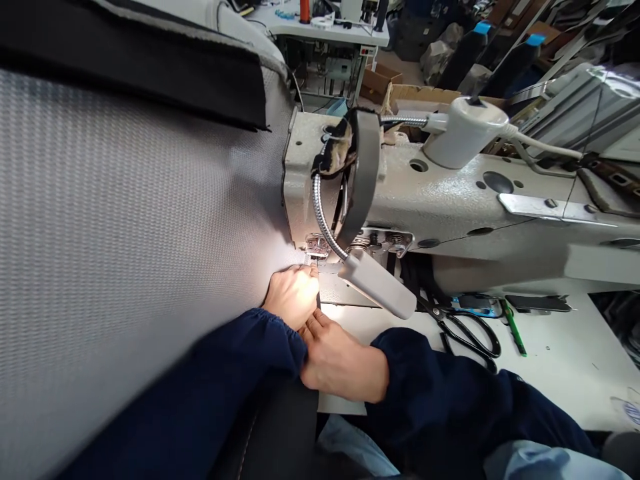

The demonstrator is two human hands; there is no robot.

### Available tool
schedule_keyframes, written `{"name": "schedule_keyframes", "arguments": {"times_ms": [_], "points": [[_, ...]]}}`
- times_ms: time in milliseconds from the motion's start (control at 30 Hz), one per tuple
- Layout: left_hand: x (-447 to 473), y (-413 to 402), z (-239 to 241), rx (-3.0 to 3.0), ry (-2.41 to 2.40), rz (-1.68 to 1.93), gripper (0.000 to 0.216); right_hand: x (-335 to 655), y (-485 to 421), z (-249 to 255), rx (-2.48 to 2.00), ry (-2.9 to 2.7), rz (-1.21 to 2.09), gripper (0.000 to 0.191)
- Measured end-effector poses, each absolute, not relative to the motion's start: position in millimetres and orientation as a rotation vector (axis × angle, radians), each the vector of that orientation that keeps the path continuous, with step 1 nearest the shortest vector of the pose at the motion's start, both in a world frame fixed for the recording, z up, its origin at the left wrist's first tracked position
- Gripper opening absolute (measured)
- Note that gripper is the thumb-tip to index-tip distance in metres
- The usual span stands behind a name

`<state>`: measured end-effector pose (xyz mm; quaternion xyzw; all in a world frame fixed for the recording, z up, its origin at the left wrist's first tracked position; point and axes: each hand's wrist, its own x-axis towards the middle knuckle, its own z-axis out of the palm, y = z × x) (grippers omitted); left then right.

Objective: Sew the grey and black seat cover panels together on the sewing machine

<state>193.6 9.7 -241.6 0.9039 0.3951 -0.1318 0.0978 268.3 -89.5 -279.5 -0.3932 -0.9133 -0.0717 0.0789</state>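
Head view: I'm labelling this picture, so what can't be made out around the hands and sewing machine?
In the head view:
Left hand: its back hides the palm and anything under it.
Right hand: its back hides the palm.
Sewing machine: the needle is too small to tell.
Grey textured material: cut off by the left edge.
Scissors: blade tips lost against dark material.

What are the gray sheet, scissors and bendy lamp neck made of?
Gray sheet: woven plastic or coated cloth, maybe; slightly shiny, finely gridded. Scissors: probably metal, perhaps painted; smooth and black with faint highlights. Lamp neck: seemingly bare metal; its silvery ringed ridges shine.
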Motion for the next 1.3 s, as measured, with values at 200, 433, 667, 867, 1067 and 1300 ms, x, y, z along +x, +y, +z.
{"name": "schedule_keyframes", "arguments": {"times_ms": [200, 433, 667, 867, 1067, 1300], "points": [[195, 9, -242, 2.701, 1.158, -0.449, 0.029, 273, -80, -272, -1.178, -2.845, -0.099, 0.024], [193, 4, -243, 2.791, 1.200, -0.425, 0.035, 272, -97, -256, -1.154, -2.927, 0.000, 0.027], [142, -29, -261, 3.349, 0.917, 0.068, 0.043, 260, -120, -275, -1.113, -2.845, -0.339, 0.036], [109, -47, -262, 3.324, 1.236, -0.204, 0.046, 254, -121, -286, -1.100, -2.795, -0.551, 0.039], [84, -52, -262, 3.225, 1.449, -0.390, 0.055, 252, -117, -293, -1.044, -2.722, -0.630, 0.038], [83, -33, -226, 3.069, 1.325, -0.702, 0.065, 258, -109, -295, -0.974, -2.764, -0.578, 0.037]]}}
